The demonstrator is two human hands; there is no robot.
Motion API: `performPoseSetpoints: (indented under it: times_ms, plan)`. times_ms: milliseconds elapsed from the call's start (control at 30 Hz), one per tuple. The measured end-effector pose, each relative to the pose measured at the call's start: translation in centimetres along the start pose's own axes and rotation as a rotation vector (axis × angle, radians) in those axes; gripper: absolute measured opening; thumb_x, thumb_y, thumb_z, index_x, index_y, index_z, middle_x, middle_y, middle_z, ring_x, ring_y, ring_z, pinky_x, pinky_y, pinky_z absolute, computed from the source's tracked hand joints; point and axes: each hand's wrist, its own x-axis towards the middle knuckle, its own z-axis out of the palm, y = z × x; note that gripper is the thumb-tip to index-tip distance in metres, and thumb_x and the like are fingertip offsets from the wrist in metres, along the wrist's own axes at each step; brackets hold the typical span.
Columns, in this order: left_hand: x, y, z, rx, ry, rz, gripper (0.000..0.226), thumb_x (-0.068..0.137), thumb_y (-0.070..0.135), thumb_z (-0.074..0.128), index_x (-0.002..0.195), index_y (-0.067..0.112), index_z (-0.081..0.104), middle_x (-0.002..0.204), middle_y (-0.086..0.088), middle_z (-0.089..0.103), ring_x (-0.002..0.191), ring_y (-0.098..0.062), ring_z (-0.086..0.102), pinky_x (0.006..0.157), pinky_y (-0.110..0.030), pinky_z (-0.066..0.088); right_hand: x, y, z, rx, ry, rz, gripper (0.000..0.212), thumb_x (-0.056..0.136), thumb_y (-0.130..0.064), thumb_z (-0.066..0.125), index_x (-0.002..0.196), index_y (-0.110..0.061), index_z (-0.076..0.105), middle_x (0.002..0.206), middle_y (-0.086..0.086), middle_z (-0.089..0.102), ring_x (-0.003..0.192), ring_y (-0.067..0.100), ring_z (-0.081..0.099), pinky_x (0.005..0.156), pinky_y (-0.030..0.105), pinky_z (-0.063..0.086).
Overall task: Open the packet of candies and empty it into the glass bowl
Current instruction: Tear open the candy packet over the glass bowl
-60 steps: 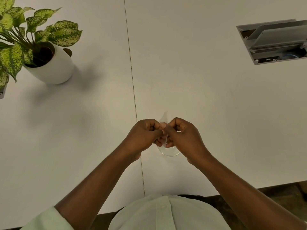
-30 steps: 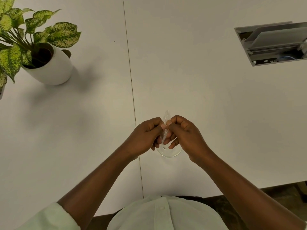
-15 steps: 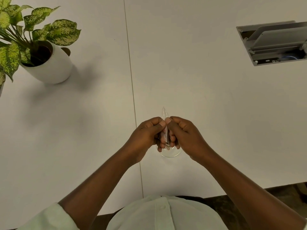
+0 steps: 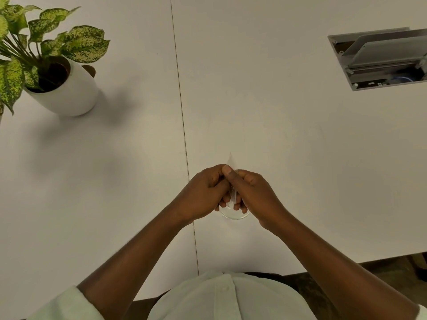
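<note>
Packet (image 4: 231,181) pinched upright between both hands, left hand (image 4: 203,192) and right hand (image 4: 254,195) equally near; glass bowl (image 4: 234,215) directly beneath.

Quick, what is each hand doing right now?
Left hand: closed, pinching the packet.
Right hand: closed, pinching the same packet, above the bowl.

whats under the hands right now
The near rim of the glass bowl shows below the left hand and right hand, which pinch the clear packet. The bowl's inside is covered.
</note>
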Motion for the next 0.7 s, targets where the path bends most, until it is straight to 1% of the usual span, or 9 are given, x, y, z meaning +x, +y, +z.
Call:
performPoseSetpoints:
  times_ms: [67, 133, 233, 367, 433, 500, 600, 633, 700]
  plan:
    - [-0.04, 0.03, -0.16, -0.039, -0.037, -0.016, 0.022, 0.104, 0.02, 0.047, 0.094, 0.014, 0.066, 0.072, -0.004, 0.068, 0.063, -0.015, 0.061, 0.058, -0.031, 0.052, -0.18, 0.09, -0.21, 0.099, -0.042, 0.017, 0.049, 0.099, -0.061, 0.048, 0.074, -0.025, 0.068, 0.064, 0.001, 0.07, 0.052, 0.012, 0.056, 0.048, 0.024, 0.043]
    - [-0.11, 0.08, -0.43, -0.141, -0.062, -0.035, 0.022, 0.104, 0.018, 0.05, 0.089, 0.009, 0.063, 0.07, -0.008, 0.066, 0.062, -0.02, 0.06, 0.056, -0.031, 0.05, -0.25, 0.29, -0.44, 0.16, -0.059, 0.001, 0.047, 0.103, -0.055, 0.046, 0.076, -0.023, 0.068, 0.068, 0.007, 0.07, 0.052, 0.014, 0.053, 0.048, 0.024, 0.042]
    - [-0.19, 0.12, -0.47, -0.295, -0.061, -0.075, 0.027, 0.104, 0.015, 0.049, 0.079, 0.013, 0.061, 0.066, -0.009, 0.062, 0.058, -0.022, 0.057, 0.054, -0.031, 0.048, -0.28, 0.33, -0.49, 0.169, -0.061, -0.051, 0.045, 0.104, -0.048, 0.045, 0.082, -0.016, 0.068, 0.07, 0.014, 0.066, 0.053, 0.013, 0.052, 0.049, 0.024, 0.042]
    - [-0.12, 0.19, 0.03, -0.462, -0.051, -0.094, 0.033, 0.103, 0.014, 0.047, 0.074, 0.013, 0.061, 0.068, -0.017, 0.058, 0.065, -0.032, 0.052, 0.053, -0.031, 0.045, -0.07, 0.4, -0.47, 0.196, -0.018, -0.064, 0.045, 0.107, -0.039, 0.046, 0.088, -0.002, 0.063, 0.064, 0.009, 0.06, 0.052, 0.012, 0.053, 0.048, 0.024, 0.043]
    - [-0.14, 0.34, 0.25, -0.509, -0.04, -0.087, 0.035, 0.103, 0.014, 0.046, 0.072, 0.014, 0.063, 0.066, -0.015, 0.059, 0.061, -0.03, 0.052, 0.051, -0.03, 0.045, 0.01, 0.5, -0.45, 0.218, -0.007, -0.065, 0.046, 0.107, -0.036, 0.047, 0.087, 0.004, 0.058, 0.064, 0.011, 0.057, 0.052, 0.012, 0.052, 0.049, 0.025, 0.042]
    - [-0.14, 0.39, 0.38, -0.498, -0.02, -0.087, 0.037, 0.104, 0.014, 0.045, 0.071, 0.015, 0.064, 0.066, -0.017, 0.059, 0.059, -0.029, 0.052, 0.051, -0.03, 0.045, -0.02, 0.43, -0.39, 0.233, -0.006, -0.077, 0.045, 0.106, -0.035, 0.047, 0.082, 0.002, 0.057, 0.064, 0.013, 0.056, 0.052, 0.013, 0.052, 0.05, 0.026, 0.041]
    - [-0.14, 0.18, 0.3, -0.373, -0.005, -0.083, 0.033, 0.104, 0.018, 0.046, 0.076, 0.012, 0.062, 0.071, -0.021, 0.059, 0.06, -0.028, 0.054, 0.056, -0.033, 0.047, -0.15, 0.33, -0.35, 0.212, -0.005, -0.111, 0.037, 0.102, -0.037, 0.047, 0.075, -0.017, 0.064, 0.067, 0.024, 0.059, 0.053, 0.014, 0.053, 0.05, 0.024, 0.042]
    - [-0.18, 0.11, 0.23, -0.328, -0.016, -0.077, 0.032, 0.105, 0.021, 0.047, 0.079, 0.012, 0.062, 0.07, -0.019, 0.06, 0.06, -0.026, 0.055, 0.057, -0.034, 0.048, -0.17, 0.33, -0.38, 0.199, -0.008, -0.122, 0.035, 0.101, -0.037, 0.047, 0.076, -0.018, 0.064, 0.068, 0.027, 0.061, 0.053, 0.013, 0.053, 0.05, 0.023, 0.042]
    - [-0.27, 0.05, 0.05, -0.274, -0.057, -0.068, 0.033, 0.105, 0.029, 0.047, 0.086, 0.009, 0.065, 0.071, -0.014, 0.063, 0.061, -0.023, 0.058, 0.058, -0.034, 0.05, -0.18, 0.37, -0.53, 0.185, -0.021, -0.14, 0.035, 0.101, -0.037, 0.047, 0.08, -0.014, 0.064, 0.065, 0.019, 0.064, 0.053, 0.011, 0.054, 0.049, 0.022, 0.043]
